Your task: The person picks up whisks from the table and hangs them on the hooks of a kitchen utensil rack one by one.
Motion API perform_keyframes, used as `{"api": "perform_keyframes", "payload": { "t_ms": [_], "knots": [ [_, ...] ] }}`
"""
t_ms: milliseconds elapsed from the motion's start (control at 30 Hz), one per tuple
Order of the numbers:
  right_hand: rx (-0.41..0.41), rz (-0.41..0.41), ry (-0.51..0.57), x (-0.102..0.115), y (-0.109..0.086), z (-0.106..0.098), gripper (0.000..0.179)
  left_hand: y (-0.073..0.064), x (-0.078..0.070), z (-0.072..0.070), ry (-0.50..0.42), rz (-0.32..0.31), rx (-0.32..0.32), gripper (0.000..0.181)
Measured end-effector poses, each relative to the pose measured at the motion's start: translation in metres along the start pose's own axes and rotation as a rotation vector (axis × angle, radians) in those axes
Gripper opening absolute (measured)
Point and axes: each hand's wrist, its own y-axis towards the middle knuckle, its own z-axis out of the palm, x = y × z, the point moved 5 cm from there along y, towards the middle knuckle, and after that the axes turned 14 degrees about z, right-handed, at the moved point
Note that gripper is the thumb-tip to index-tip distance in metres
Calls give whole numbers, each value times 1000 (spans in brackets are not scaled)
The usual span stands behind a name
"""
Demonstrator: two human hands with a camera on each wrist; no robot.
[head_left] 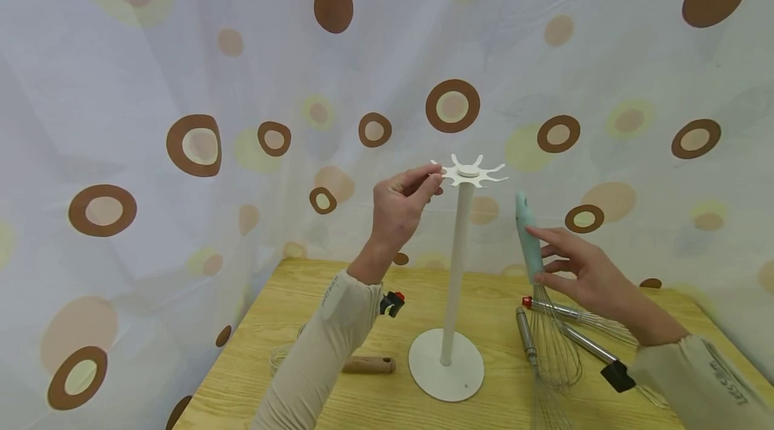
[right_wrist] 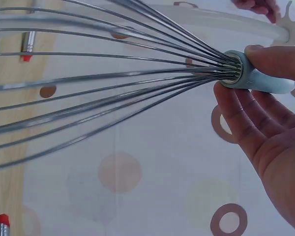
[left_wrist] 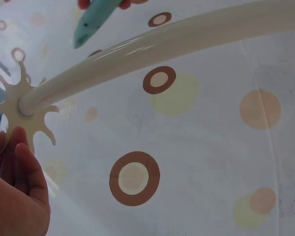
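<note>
In the head view, a white utensil stand point(head_left: 457, 269) rises from a round base, topped by a ring of curved hooks point(head_left: 468, 173). My left hand point(head_left: 399, 205) pinches one of those hooks at the left side of the top. To the right of the stand, my right hand point(head_left: 580, 269) grips a whisk by its light teal handle point(head_left: 529, 242). The whisk is nearly upright, handle up, wires point(right_wrist: 113, 73) hanging down. It is apart from the hooks. The left wrist view shows the left fingers point(left_wrist: 27, 167) on a hook and the teal handle tip point(left_wrist: 88, 29) beyond the pole.
Several metal-handled whisks point(head_left: 526, 332) lie on the wooden table point(head_left: 326, 289) right of the stand, one with a red end. Left of the base lies a whisk with a wooden handle point(head_left: 370, 365), partly behind the left sleeve. A dotted curtain point(head_left: 387, 54) hangs behind.
</note>
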Motion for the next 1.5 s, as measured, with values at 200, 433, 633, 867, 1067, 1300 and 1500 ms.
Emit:
{"api": "perform_keyframes", "payload": {
  "t_ms": [200, 433, 633, 867, 1067, 1300, 1500],
  "knots": [
    [-37, -60, 80, 23, 18, -4, 83, 1, -1, -2, -4, 26, -24, 23],
    [6, -120, 250, 36, 25, -2, 71, 0, 0, -2, -9, 8, -29, 24],
    [-27, -93, 127, 40, 26, 2, 73, -2, 0, -1, 3, -11, -23, 23],
    [-55, -111, 30, 41, 27, 4, 75, 0, -24, 2, -5, 7, -19, 21],
    [-74, -116, -11, 42, 29, 9, 80, 2, -34, 4, 2, 12, -6, 20],
    [-120, -123, -61, 42, 35, 22, 84, 1, -34, 5, 3, 20, -16, 20],
    [-101, -107, 7, 40, 33, 28, 77, 2, -32, 4, 11, 22, -17, 19]
  ]
}}
